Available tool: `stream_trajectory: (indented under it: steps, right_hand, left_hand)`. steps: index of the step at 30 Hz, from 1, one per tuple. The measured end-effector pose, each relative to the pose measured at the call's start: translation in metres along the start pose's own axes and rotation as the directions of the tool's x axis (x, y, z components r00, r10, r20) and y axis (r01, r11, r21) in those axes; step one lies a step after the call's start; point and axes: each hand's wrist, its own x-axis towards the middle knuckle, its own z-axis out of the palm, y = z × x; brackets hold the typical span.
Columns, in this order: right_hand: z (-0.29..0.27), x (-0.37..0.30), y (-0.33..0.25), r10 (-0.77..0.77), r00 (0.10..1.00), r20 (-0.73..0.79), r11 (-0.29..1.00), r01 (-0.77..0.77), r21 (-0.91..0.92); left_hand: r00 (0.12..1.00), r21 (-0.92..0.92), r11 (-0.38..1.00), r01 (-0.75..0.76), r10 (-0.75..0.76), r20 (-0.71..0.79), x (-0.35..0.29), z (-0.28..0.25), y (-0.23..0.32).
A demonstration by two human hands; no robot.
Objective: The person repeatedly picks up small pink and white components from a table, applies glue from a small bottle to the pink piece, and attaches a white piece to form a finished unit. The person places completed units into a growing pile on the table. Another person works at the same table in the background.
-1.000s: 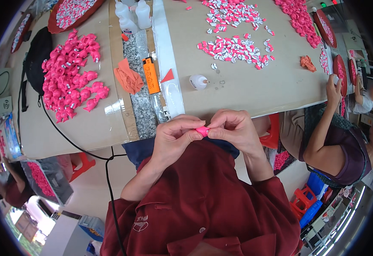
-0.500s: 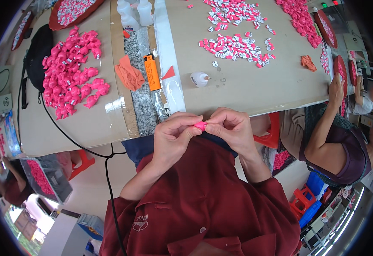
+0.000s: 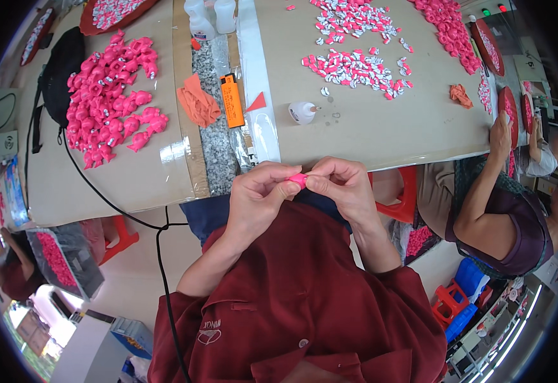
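Between my two hands, just off the table's near edge, is a small pink plastic figure (image 3: 299, 180), mostly covered by fingers. My left hand (image 3: 258, 195) pinches it from the left with thumb and forefinger. From the other side, the thumb and fingertips of my right hand (image 3: 341, 185) press on it; whether a smaller part sits in that pinch is hidden. A white squeeze bottle (image 3: 302, 112) with a narrow tip lies on the table beyond my right hand. Pink figures (image 3: 109, 96) form a heap at the left, and small pink-and-white pieces (image 3: 359, 69) are spread at the far middle.
An orange cloth (image 3: 198, 101) and an orange box (image 3: 232, 101) lie left of the bottle. More white bottles (image 3: 224, 16) stand behind them. A black cable (image 3: 159, 255) hangs at my left. At the right, a co-worker's arm (image 3: 477, 185) reaches a red tray (image 3: 507, 105).
The table scene has shifted slightly in view with a small head movement. Both my hands keep their pinch on the pink figure, with hardly any change of grip.
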Motion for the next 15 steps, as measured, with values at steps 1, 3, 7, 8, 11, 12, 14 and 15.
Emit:
stream_trajectory:
  steps: [1,3,7,8,11,12,14,15]
  right_hand:
    - [0.0002,0.0003,0.0003,0.005,1.0,0.0,1.0,-0.005,0.001]
    - [0.0008,0.0009,0.0013,0.017,1.0,0.001,1.0,-0.017,0.002]
    - [0.0035,0.0019,0.0006,0.023,1.0,-0.009,0.999,-0.023,0.03]
    - [0.0042,0.0019,0.0003,0.027,1.0,-0.012,0.999,-0.027,0.028]
    - [0.0053,0.001,0.0007,0.013,1.0,-0.021,1.0,-0.012,0.005]
    - [0.0054,0.0005,0.0009,0.003,1.0,-0.024,1.0,-0.004,-0.006]
    - [0.0062,-0.0011,0.0001,-0.011,1.0,-0.024,1.0,0.011,-0.013]
    - [0.0065,-0.0017,-0.0004,-0.019,1.0,-0.024,1.0,0.019,-0.017]
  left_hand:
    - [1.0,0.011,1.0,0.015,-0.015,0.002,-0.0001,-0.0007,0.0005]
    - [0.999,0.032,0.999,0.044,-0.045,0.007,-0.0001,-0.0025,0.0011]
    - [0.998,0.006,0.998,0.065,-0.065,-0.005,0.0005,-0.0034,0.0021]
    - [0.998,0.002,0.998,0.067,-0.067,-0.006,0.0005,-0.0041,0.0016]
    - [0.998,-0.014,0.998,0.058,-0.058,-0.01,-0.0001,-0.0041,0.0017]
    - [0.999,-0.02,0.998,0.053,-0.053,-0.011,-0.0002,-0.0035,0.0018]
    - [1.0,-0.014,1.0,-0.004,0.004,-0.031,-0.0005,-0.0011,0.0017]
    - [0.999,-0.011,0.999,-0.033,0.033,-0.04,-0.0007,-0.0003,0.0016]
